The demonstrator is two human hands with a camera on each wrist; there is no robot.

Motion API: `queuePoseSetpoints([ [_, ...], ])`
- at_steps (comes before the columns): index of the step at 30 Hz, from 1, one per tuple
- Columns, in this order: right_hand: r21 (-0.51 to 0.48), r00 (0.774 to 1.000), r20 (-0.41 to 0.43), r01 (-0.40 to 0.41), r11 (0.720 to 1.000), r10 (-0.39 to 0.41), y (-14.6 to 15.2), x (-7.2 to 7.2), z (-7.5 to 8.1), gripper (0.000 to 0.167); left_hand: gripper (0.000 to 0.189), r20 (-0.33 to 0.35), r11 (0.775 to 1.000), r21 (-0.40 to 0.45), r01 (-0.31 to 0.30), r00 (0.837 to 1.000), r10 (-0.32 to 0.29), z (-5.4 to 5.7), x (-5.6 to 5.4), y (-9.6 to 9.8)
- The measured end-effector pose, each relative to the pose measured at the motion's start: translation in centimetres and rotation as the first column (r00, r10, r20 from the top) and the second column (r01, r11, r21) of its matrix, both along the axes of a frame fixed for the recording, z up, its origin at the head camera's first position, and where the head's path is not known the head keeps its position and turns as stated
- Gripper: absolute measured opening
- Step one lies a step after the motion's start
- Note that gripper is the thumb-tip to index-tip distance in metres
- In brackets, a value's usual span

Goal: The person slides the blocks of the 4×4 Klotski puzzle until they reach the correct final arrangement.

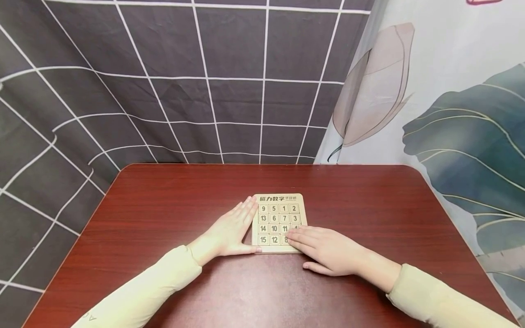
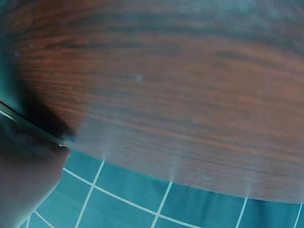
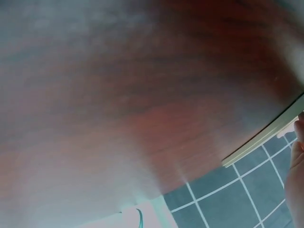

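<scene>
A wooden sliding number puzzle (image 1: 274,223) lies flat on the table in the head view, its numbered square tiles set in rows below a line of printed characters. My left hand (image 1: 231,231) touches the puzzle's left side, fingers straight along the upper edge and thumb at the lower corner. The straight fingers of my right hand (image 1: 328,249) rest on the lower right tiles and partly cover them. In the right wrist view the puzzle's edge (image 3: 266,136) shows beside the right hand (image 3: 295,178). Only part of the left hand (image 2: 31,173) appears in the left wrist view.
The reddish-brown wooden table (image 1: 176,191) has rounded far corners. Behind it and to the left hangs a dark curtain (image 1: 229,50) with a white grid. A pale curtain (image 1: 451,54) with large leaf prints hangs on the right.
</scene>
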State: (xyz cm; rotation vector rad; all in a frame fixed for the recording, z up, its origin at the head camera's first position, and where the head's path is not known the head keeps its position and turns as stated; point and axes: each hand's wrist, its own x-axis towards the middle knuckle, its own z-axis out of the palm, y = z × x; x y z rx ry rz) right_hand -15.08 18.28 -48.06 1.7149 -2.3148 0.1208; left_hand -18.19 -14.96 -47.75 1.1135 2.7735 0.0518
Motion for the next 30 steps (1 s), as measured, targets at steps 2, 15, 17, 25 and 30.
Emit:
queuePoseSetpoints([
  [2,0.002,1.000,0.010,0.006,1.000,-0.006,0.0,0.0,0.2,0.061,0.118,0.001,1.000,0.001,0.000,1.000,0.000,0.0,0.0,0.0],
  [15,-0.028,0.993,0.066,0.097,0.995,-0.095,1.6,-1.0,0.4,0.060,0.119,0.003,1.000,0.007,-0.001,1.000,0.001,0.0,0.0,-0.1],
  [17,-0.021,0.993,0.066,0.098,0.995,-0.097,1.7,-1.0,0.3,0.059,0.119,0.005,1.000,0.003,-0.004,1.000,0.004,-0.1,0.0,-0.1],
  [25,-0.031,0.996,0.058,0.074,0.997,-0.072,2.0,0.1,0.1,0.060,0.118,0.015,1.000,-0.002,-0.010,1.000,0.010,0.0,0.1,0.1],
  [30,-0.038,0.998,0.028,0.054,0.998,-0.053,2.3,1.1,0.0,0.060,0.119,0.015,1.000,0.000,-0.008,1.000,0.008,0.1,0.1,0.1],
])
